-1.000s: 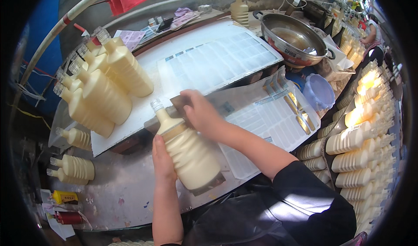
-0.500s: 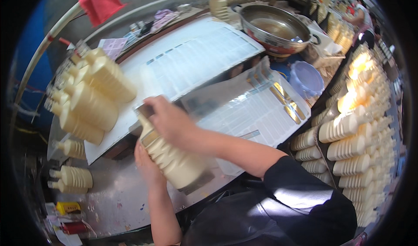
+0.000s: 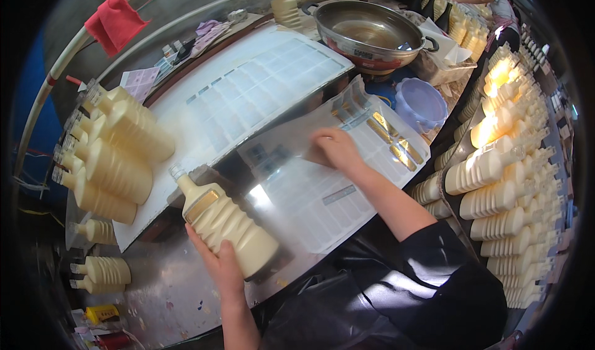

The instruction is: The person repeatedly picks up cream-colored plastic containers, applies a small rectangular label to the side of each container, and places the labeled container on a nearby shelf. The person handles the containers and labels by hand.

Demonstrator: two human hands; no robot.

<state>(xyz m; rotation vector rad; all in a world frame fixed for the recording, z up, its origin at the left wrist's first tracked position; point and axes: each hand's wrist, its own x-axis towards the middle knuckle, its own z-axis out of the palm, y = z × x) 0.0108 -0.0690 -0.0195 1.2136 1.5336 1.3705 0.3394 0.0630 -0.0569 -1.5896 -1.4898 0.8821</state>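
Label sheet (image 3: 322,195): large glossy sheet, flat on the table (image 3: 155,288), right hand (image 3: 334,150) resting on its upper part, fingers loosely spread. Cream bottle (image 3: 226,226): lying tilted just left of the sheet, left hand (image 3: 218,264) clasped around its lower end.

This is a small bottling or labelling workshop. Identical cream-coloured ribbed plastic bottles (image 3: 124,158) lie stacked in piles on the shiny metal desk (image 3: 155,288), and many more of them fill the long rows of racked bottles (image 3: 502,183) along the right side. Clear backing sheets of gold stickers (image 3: 347,164) are spread across the desk, beside a large steel wok-shaped pan (image 3: 372,34) and a translucent blue plastic tub (image 3: 421,102).
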